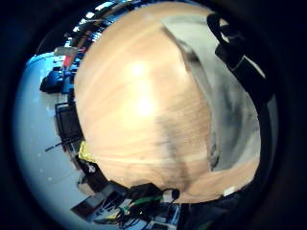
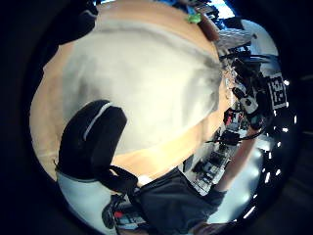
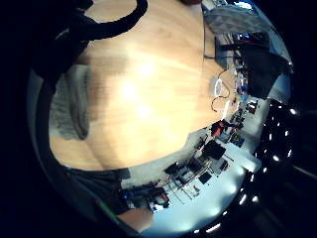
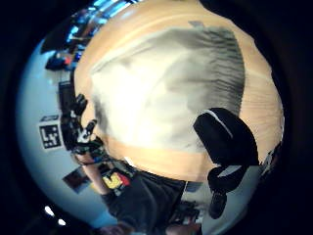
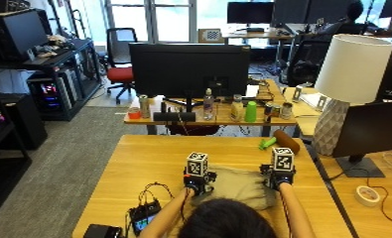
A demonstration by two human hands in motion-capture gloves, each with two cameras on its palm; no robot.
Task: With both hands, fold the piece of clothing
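Although the grey-beige cloth garment [image 5: 238,186] already lies as a compact, roughly rectangular bundle on the light wooden counter [image 5: 156,158], low in the centre of the outside view just above the person's head, I judge the folding to be well on but not surely finished: the shape looks folded at least once, and a last fold or a smoothing may remain. The black-gloved left hand [image 5: 197,182] sits at the garment's left edge and the black-gloved right hand [image 5: 279,177] at its right edge, both low over the cloth. Whether either hand's fingers pinch the fabric or merely rest on it I cannot tell; the palm views show a dark fingertip [image 2: 93,139] over the pale cloth on the left and another [image 4: 225,137] on the right, but not a clear grip. Much is hidden: the person's head covers the garment's near edge in the outside view, so the fold lines and layers cannot be counted. What kind of clothing it is cannot be made out either.
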